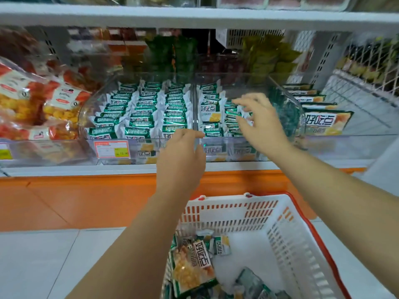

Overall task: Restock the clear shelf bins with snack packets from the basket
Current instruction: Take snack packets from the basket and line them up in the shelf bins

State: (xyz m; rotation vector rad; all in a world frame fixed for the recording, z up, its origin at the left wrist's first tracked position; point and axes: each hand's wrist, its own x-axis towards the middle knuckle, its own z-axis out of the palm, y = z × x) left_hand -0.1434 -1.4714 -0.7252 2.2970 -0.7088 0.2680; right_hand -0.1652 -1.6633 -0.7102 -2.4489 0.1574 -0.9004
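Closest to me is the white basket with the red rim, sitting on the pale floor right below the shelf. A few snack packets are piled at its left side, green and white with a yellow corn-looking picture, and the rest of the bottom is bare.

Left hand is up at the front edge of the shelf, fingers curled over the front lip of the clear bins, right about where the two bins meet. Can't tell if it's actually pinching anything, looks more like just hooked on the rim.

Right hand is over the right bin, fingers spread apart and holding nothing, fingertips just above the packets stacked in there. It's a bit blurred though.

Left bin is packed with neat rows of the same green and white packets. Orange price tag is stuck on its front. Bags of orange snacks sit at the left end of the shelf.
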